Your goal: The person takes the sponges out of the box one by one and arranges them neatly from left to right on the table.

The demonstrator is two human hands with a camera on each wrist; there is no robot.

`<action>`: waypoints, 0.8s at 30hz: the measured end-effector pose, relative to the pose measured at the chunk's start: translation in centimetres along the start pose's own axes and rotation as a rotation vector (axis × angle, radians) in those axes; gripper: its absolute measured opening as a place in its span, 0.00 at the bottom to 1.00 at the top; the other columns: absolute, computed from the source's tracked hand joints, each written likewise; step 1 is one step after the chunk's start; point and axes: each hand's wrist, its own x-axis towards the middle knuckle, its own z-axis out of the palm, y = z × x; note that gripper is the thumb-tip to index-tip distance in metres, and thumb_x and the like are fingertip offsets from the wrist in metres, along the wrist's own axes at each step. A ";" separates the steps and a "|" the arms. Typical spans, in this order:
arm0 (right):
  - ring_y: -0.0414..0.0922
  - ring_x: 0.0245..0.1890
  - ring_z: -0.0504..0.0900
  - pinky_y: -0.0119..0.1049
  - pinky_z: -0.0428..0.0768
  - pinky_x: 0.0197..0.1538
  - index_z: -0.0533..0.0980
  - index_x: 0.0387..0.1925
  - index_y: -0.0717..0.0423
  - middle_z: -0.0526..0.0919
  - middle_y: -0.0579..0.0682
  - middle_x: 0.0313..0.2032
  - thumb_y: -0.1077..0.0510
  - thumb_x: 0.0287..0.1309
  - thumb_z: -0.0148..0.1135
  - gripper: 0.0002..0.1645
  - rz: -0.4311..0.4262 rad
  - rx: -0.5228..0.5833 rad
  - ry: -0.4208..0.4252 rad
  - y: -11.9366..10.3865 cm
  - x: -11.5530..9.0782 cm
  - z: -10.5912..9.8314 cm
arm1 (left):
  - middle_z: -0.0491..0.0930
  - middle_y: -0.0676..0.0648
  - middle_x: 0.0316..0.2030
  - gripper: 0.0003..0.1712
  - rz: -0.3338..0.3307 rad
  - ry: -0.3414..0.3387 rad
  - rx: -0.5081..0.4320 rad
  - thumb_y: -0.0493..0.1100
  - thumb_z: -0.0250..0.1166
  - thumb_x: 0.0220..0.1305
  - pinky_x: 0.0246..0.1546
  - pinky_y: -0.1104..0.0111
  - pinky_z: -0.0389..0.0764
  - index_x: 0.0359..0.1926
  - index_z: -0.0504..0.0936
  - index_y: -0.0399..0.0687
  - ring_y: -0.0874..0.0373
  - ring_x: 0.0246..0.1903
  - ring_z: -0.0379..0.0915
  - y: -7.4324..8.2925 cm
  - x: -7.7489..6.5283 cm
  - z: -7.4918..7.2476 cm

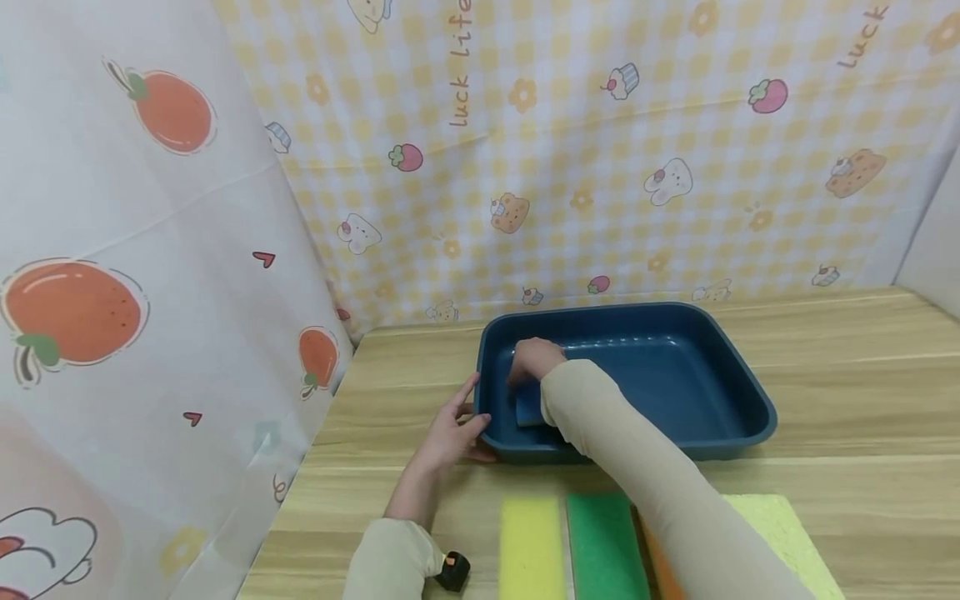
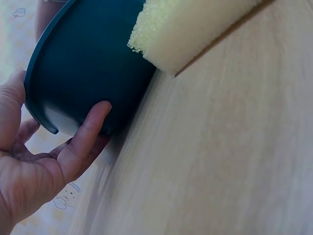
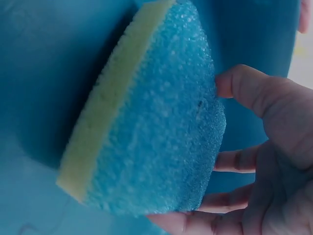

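Note:
A deep blue rectangular basin with rounded corners stands on the wooden table. My left hand holds its near left corner, the thumb at the rim and other fingers spread along the outer wall; in the left wrist view this hand cups the corner. Inside the basin's left end, my right hand grips a sponge with a blue face and a pale yellow layer. The right wrist view shows thumb and fingers of the right hand on opposite edges of the sponge. The sponge tilts against the basin's inside.
In front of the basin lie a yellow sponge block, a green one, an orange one partly under the right sleeve, and a pale yellow one. A small black object sits at the left cuff. Patterned cloth hangs behind.

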 end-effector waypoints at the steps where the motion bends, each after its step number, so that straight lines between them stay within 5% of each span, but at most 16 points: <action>1: 0.52 0.42 0.71 0.52 0.68 0.55 0.73 0.50 0.60 0.76 0.56 0.46 0.46 0.46 0.66 0.31 -0.004 -0.006 0.003 0.0 -0.2 -0.2 | 0.61 0.28 0.54 0.37 -0.004 0.001 -0.002 0.32 0.49 0.64 0.31 0.49 0.80 0.70 0.46 0.53 0.43 0.36 0.77 -0.2 0.2 0.0; 12: 0.50 0.44 0.71 0.46 0.70 0.54 0.74 0.49 0.57 0.75 0.54 0.49 0.41 0.50 0.61 0.31 -0.059 -0.075 0.045 -0.7 -2.5 -3.3 | 0.60 0.30 0.55 0.37 -0.016 0.022 -0.017 0.34 0.51 0.65 0.28 0.51 0.81 0.69 0.47 0.63 0.43 0.37 0.76 -2.3 1.5 -0.8; 24: 0.47 0.32 0.73 0.38 0.74 0.35 0.74 0.37 0.57 0.76 0.51 0.32 0.40 0.49 0.60 0.25 -0.099 -0.126 0.055 1.0 -5.6 -5.7 | 0.61 0.30 0.54 0.38 -0.016 0.037 -0.003 0.34 0.51 0.63 0.28 0.51 0.81 0.69 0.49 0.62 0.41 0.38 0.76 -2.1 1.5 -0.6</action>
